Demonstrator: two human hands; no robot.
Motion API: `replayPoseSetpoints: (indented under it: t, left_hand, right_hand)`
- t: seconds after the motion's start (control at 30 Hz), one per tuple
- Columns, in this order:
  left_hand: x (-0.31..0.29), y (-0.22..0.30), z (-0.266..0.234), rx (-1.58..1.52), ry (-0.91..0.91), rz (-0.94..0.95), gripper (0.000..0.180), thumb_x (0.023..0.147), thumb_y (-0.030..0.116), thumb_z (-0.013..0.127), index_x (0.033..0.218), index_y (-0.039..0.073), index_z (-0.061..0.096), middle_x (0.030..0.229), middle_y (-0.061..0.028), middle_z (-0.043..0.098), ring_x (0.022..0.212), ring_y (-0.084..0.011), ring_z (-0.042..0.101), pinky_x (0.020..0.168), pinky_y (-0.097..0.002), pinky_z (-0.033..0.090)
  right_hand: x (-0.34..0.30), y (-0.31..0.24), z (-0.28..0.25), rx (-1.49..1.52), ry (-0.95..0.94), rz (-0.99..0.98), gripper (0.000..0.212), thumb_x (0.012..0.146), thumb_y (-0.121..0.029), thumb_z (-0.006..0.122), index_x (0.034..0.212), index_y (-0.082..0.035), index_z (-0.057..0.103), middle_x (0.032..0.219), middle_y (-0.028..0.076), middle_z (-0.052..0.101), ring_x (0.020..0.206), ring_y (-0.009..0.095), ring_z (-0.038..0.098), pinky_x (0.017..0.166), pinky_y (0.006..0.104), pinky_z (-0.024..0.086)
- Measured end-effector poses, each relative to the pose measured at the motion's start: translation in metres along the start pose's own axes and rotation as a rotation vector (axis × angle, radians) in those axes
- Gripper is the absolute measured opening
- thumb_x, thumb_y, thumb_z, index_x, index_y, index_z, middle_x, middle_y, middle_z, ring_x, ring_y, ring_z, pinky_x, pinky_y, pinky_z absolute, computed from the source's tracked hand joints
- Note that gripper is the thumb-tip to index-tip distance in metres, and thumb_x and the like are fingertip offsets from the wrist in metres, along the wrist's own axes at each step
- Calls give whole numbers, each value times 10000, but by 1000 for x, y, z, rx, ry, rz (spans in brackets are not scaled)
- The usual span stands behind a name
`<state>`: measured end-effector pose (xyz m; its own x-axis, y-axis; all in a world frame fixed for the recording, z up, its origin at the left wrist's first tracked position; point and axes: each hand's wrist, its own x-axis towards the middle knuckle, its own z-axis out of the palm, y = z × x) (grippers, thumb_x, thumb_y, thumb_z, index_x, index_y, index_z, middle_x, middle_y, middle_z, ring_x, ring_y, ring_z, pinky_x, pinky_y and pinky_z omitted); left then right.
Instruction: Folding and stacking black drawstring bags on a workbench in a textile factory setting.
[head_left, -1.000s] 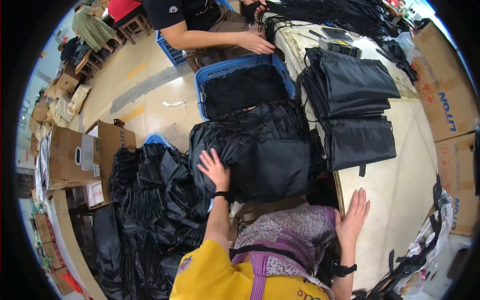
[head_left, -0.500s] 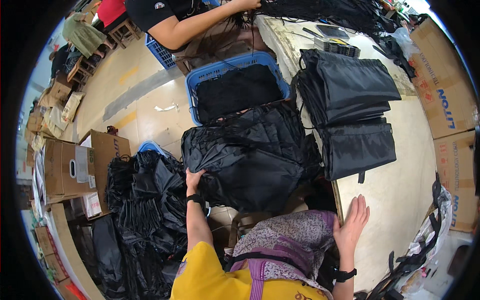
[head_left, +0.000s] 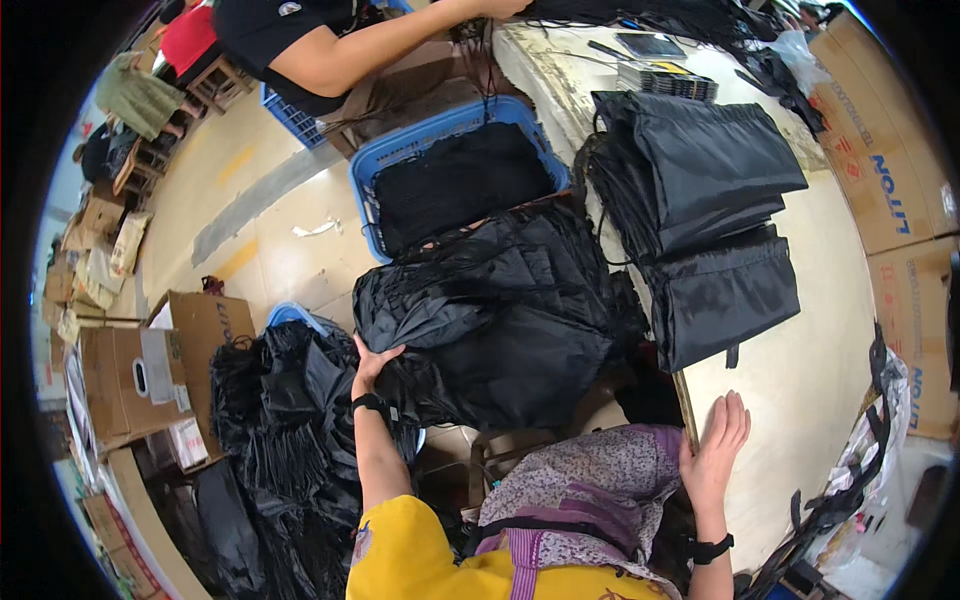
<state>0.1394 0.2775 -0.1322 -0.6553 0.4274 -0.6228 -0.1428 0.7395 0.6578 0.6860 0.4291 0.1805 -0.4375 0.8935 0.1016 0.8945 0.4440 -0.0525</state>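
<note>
My left hand rests at the near left edge of a large pile of black drawstring bags. Its thumb is spread away from the index finger, and the other fingers are partly hidden against the fabric. My right hand lies flat on the pale tabletop at its near left edge, fingers stretched out, holding nothing. Beyond it sit two folded stacks, the larger stack of black bags and the smaller stack of black bags, overhanging the table's left edge.
A blue basket with black cloth stands beyond the pile. More black bags heap up at my left, beside cardboard boxes. Another person's arm reaches over cords at the far end. Tall cartons line the right side.
The view has shifted slightly. My left hand has slid a little along the pile's edge, its thumb and index finger now spread apart. My right hand stays flat on the table.
</note>
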Motion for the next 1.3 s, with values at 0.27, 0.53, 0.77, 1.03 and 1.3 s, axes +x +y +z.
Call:
replayPoseSetpoints:
  t: [0.27,0.53,0.77,1.03,1.3]
  left_hand:
    - [17,-12,9,-103,-28,43,844,606,224,855,1294,-56,454,1162,-199,608,954,-277,632,831,-366,509]
    - [6,-27,34,-110,76,217,286,683,56,737,936,-64,681,861,-72,696,690,-206,658,677,-320,525]
    - [-78,45,47,286,230,255,454,673,176,770,1012,-97,639,973,-207,706,893,-311,683,815,-366,515]
    - [-191,107,-6,-261,31,377,377,689,19,699,1046,-91,643,977,-120,701,825,-215,659,786,-304,501]
    - [-357,178,-85,-383,142,526,469,682,9,710,1129,-57,583,1065,-102,654,920,-200,625,839,-304,478]
  right_hand:
    - [-1,0,1,-13,-22,27,815,704,-66,719,1394,53,300,1443,269,319,1361,430,290,1141,581,181]
    - [-1,0,3,-20,8,0,806,708,-79,719,1387,66,309,1434,256,335,1357,425,296,1143,578,181]
    - [-4,2,1,-35,-9,33,768,710,-94,723,1358,69,345,1412,252,349,1352,408,301,1144,566,180]
    - [-5,-8,-6,195,199,-100,584,772,-163,719,1281,-7,477,1379,219,399,1331,375,345,1131,557,198]
    - [-13,-120,28,923,-190,-546,468,943,-299,584,1362,-110,496,1414,180,464,1259,363,479,1042,421,404]
